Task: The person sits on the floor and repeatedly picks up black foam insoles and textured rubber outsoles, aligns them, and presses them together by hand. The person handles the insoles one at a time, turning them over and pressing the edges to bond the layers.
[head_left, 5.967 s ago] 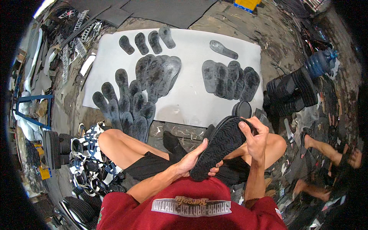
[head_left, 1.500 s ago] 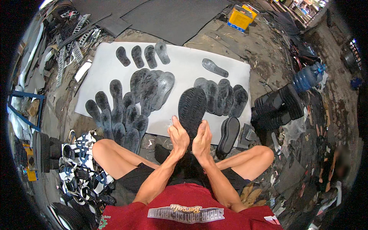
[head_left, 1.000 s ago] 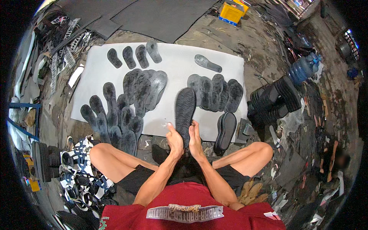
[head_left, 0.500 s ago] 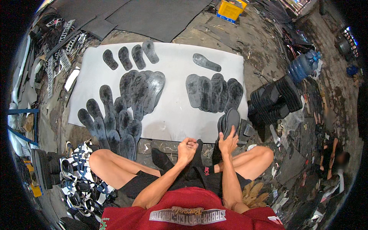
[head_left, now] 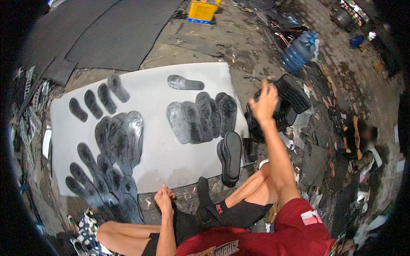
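My right hand [head_left: 265, 104] reaches out over a stack of thick black soles [head_left: 292, 100] beyond the sheet's right side, fingers spread and holding nothing. Whether its fingertips touch the stack is hard to tell. In front of my lap, my left hand [head_left: 165, 199] is closed with curled fingers that hide whatever is in them. A smaller pile of black soles [head_left: 232, 155] lies on the sheet's near right corner. On the white sheet [head_left: 158, 158], shiny dark insoles [head_left: 205, 115] overlap in a row. More overlap at left [head_left: 121, 136], and a single insole [head_left: 185, 82] lies at the far side.
Dark sheet material [head_left: 115, 34] covers the ground at far left. A yellow crate [head_left: 201, 11] stands at the back, and a blue water bottle [head_left: 297, 52] lies beyond the sole stack. White and dark sandal straps [head_left: 92, 232] are heaped by my left knee. Another person's arms [head_left: 356, 136] show at right.
My right hand has left the small sole pile and stretched away to the larger stack. The view has turned right, shifting the sheet leftward. My left hand stays closed near my lap.
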